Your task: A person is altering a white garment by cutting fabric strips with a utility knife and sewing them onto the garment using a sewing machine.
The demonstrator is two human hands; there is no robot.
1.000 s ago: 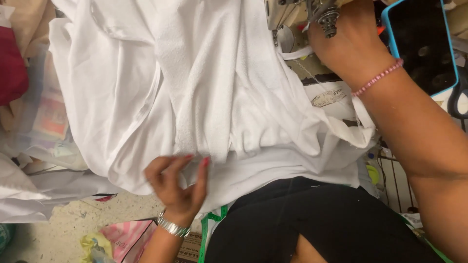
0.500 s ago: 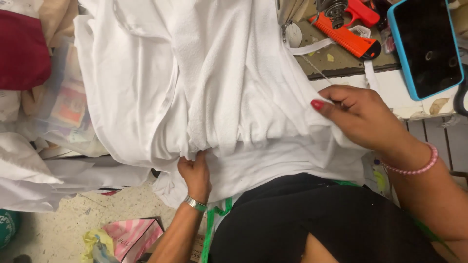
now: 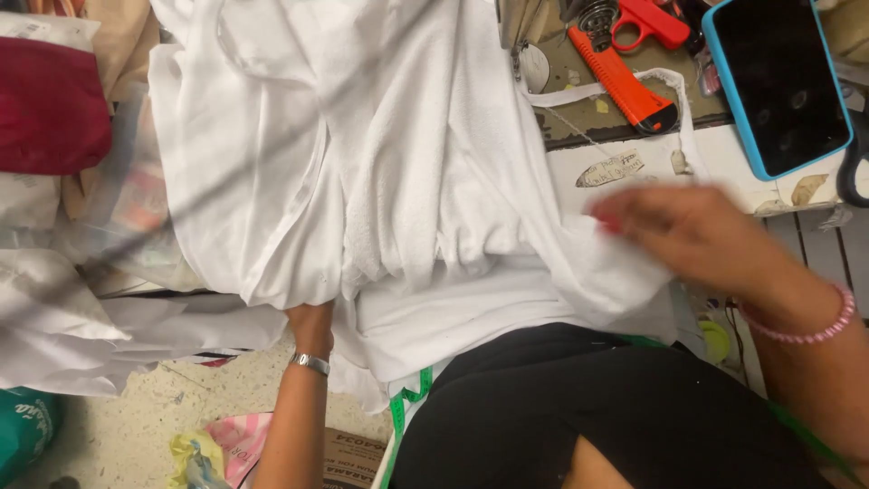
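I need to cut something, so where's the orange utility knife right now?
In the head view, the orange utility knife lies at the upper right on the worktable, between the white fabric and the blue-cased phone, beyond the right hand.

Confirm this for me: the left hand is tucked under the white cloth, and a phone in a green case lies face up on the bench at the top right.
One detail is off: the phone has a blue case, not green, as the head view shows. The rest holds: the left hand is tucked under the white cloth, and the phone lies face up on the bench at the top right.

table (image 3: 634, 172) | white cloth (image 3: 380, 154) | orange cutter (image 3: 623, 80) | blue-cased phone (image 3: 778, 81) | white strip (image 3: 625, 86)
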